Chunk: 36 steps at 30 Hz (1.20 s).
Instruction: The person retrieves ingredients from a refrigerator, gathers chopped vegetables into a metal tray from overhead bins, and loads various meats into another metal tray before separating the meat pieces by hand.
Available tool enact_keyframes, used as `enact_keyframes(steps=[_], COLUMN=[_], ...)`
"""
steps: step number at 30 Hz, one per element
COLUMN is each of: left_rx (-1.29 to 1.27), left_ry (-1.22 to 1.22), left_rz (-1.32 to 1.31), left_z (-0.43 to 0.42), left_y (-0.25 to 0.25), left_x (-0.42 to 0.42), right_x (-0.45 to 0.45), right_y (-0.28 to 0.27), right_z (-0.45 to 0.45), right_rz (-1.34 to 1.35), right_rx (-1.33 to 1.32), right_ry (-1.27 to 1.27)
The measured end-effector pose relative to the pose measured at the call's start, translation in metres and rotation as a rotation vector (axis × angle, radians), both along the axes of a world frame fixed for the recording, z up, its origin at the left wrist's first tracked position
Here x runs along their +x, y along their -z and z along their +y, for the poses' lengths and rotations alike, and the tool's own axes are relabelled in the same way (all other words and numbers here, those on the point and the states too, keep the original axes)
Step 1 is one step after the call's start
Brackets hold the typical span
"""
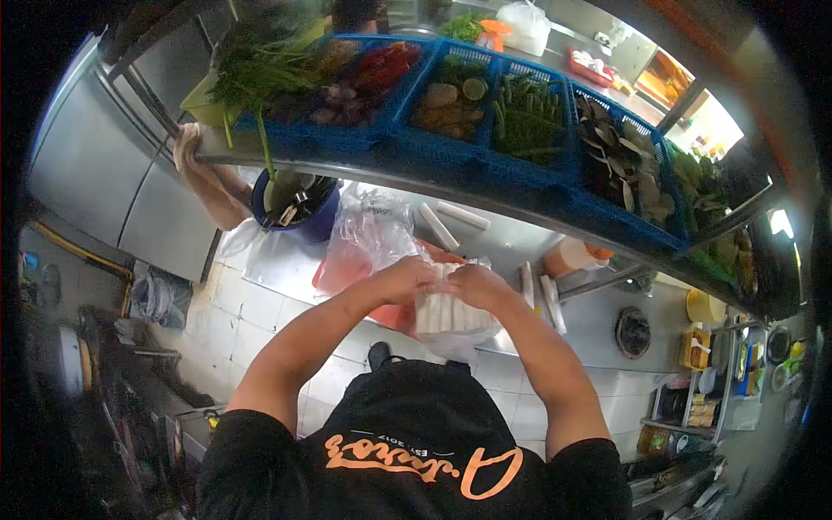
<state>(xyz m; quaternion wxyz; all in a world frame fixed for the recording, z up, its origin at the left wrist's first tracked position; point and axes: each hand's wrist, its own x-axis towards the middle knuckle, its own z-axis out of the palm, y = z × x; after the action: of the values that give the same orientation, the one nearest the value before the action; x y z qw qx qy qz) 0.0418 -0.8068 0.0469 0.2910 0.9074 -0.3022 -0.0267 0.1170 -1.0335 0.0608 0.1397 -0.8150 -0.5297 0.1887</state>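
Observation:
A clear plastic bag (455, 316) filled with several white rolls laid side by side is between my hands at the edge of the steel counter. My left hand (411, 277) pinches the bag's upper edge from the left. Close beside it, my right hand (478, 286) grips the same edge, with the fingertips of both hands nearly touching. Under the bag shows a red-orange board (394, 317). A larger crumpled clear bag (374, 227) lies just beyond my left hand. Loose white sticks (438, 227) rest behind the hands, and others (552, 303) lie to the right.
Overhead, a shelf (416, 173) carries blue baskets (485, 154) of vegetables, herbs and mushrooms. A blue bucket (299, 212) of utensils stands at the left. On the right are an orange-lidded tub (576, 257) and a dark round object (633, 333). A cloth (204, 178) hangs from the shelf's left end.

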Motion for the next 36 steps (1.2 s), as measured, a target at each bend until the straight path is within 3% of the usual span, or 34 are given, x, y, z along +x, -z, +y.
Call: enact_keyframes(steps=[3,5,6,9,10,13,14,18,20,23,28,31,33,34,36], left_rx=[0.049,0.098,0.141,0.233,0.249,0.021,-0.01,0.198,0.055,-0.107,-0.155,-0.123,-0.137,-0.143,-0.038], left_ry=[0.069,0.035,0.038,-0.002,-0.037,-0.128,-0.168,-0.287,-0.26,-0.137,0.039,-0.015,-0.299,-0.439,-0.564], left_rz=[-0.059,-0.026,0.028,0.024,0.053,0.187,0.199,0.388,0.321,0.2,0.053,0.163,-0.062,-0.178,0.009], left_z=[0.014,0.023,0.016,-0.006,-0.015,-0.04,-0.048,-0.068,-0.064,-0.045,0.008,0.008,-0.013,-0.025,-0.036], left_y=[0.009,-0.012,-0.025,-0.012,-0.019,-0.013,-0.016,-0.014,-0.003,0.001,0.0,0.013,0.021,0.025,0.043], left_x=[-0.004,-0.011,-0.015,-0.019,-0.022,-0.041,-0.054,-0.064,-0.063,-0.061,-0.052,-0.051,-0.048,-0.043,-0.016], right_x=[0.011,0.017,0.017,0.001,-0.014,-0.057,-0.057,-0.051,-0.047,-0.034,0.001,-0.012,-0.034,-0.052,-0.061], right_y=[0.003,-0.005,0.001,0.013,0.005,-0.031,0.001,-0.002,0.003,-0.017,0.027,0.035,0.02,-0.025,-0.017], right_z=[-0.029,-0.05,-0.048,-0.039,-0.029,-0.024,-0.032,-0.034,-0.035,-0.036,-0.081,-0.072,-0.049,-0.034,-0.009], right_rz=[-0.138,-0.216,-0.092,-0.401,-0.322,-0.326,-0.307,-0.128,-0.153,-0.153,-0.105,-0.211,-0.234,-0.225,-0.277], right_rx=[0.054,0.04,0.029,0.118,0.031,-0.056,-0.1,-0.111,-0.052,-0.211,-0.095,-0.073,-0.157,-0.059,0.159], right_ry=[-0.028,0.002,0.079,-0.1,0.073,0.11,0.074,0.048,0.023,-0.068,0.057,0.079,0.206,0.302,0.265])
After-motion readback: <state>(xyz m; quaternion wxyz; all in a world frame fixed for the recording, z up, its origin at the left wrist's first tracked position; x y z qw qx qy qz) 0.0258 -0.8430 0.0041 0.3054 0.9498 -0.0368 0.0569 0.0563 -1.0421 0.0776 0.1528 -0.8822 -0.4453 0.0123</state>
